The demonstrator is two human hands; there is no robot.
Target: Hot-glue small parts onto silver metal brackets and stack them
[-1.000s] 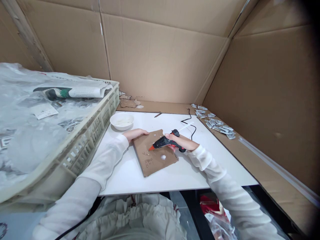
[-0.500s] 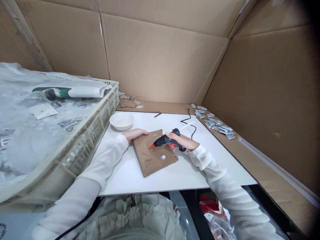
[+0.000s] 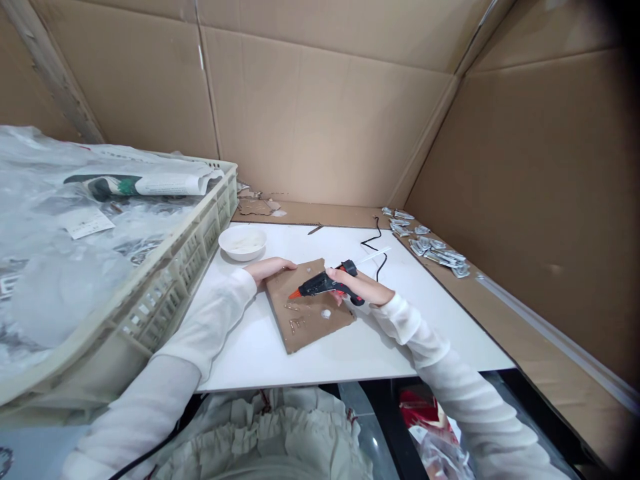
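Observation:
My right hand [image 3: 360,285] is wrapped round a black hot glue gun [image 3: 319,284] with an orange nozzle; a pale glue stick [image 3: 375,256] juts from its back end. The nozzle tip points left and down, just over a brown piece of cardboard [image 3: 315,333]; whether it touches cannot be made out. Shiny clear glue lines [image 3: 296,325] and a few whitish glue blobs [image 3: 326,314] mark the cardboard. My left hand [image 3: 271,267] grips the cardboard by its far left edge, its fingertips partly hidden.
A white bowl [image 3: 243,243] stands on the white tabletop [image 3: 240,360] behind my left hand. On the left is a cream plastic crate [image 3: 200,223] full of plastic bags. Several small silvery packets [image 3: 437,253] lie along the right edge. A black cord [image 3: 371,240] runs behind the glue gun.
My right hand and the glue gun have moved a little to the left across the cardboard. My left hand and the cardboard have stayed in place.

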